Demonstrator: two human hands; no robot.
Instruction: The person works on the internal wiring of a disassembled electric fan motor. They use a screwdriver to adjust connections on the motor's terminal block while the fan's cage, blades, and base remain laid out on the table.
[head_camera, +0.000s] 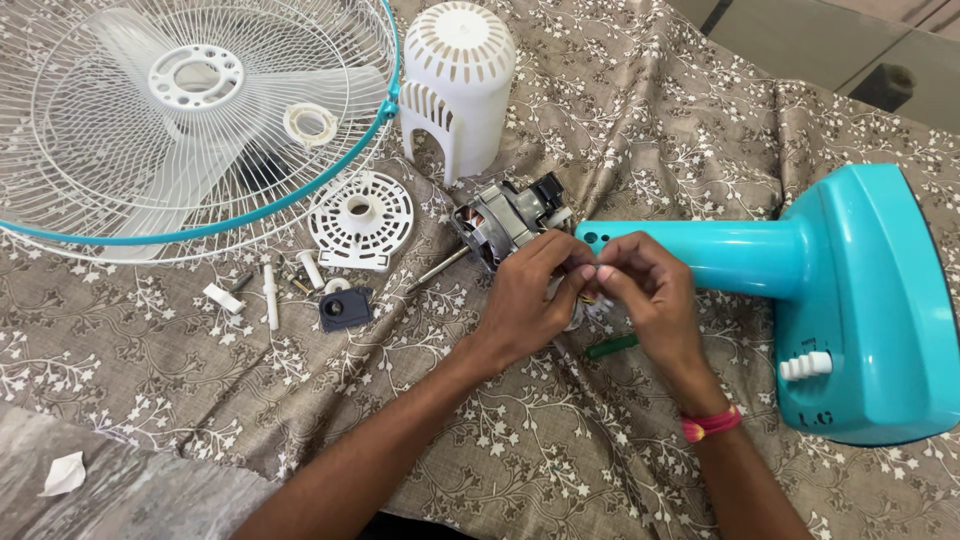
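Observation:
A bare fan motor (503, 222) with its steel shaft pointing left lies at the end of a turquoise fan stand (790, 262), which rests on its side. My left hand (527, 298) and my right hand (640, 292) meet just below the motor, fingertips pinched together on small wires or a small part there; what exactly they hold is hidden by the fingers. A green screwdriver handle (611, 346) lies under my right hand.
A white wire fan guard with turquoise rim (200, 120) and blades lies at upper left. A white motor cover (457, 85), a round vented plate (360, 218), a dark small block (345, 308) and several screws and pegs (270, 290) lie on the patterned cloth (540, 460).

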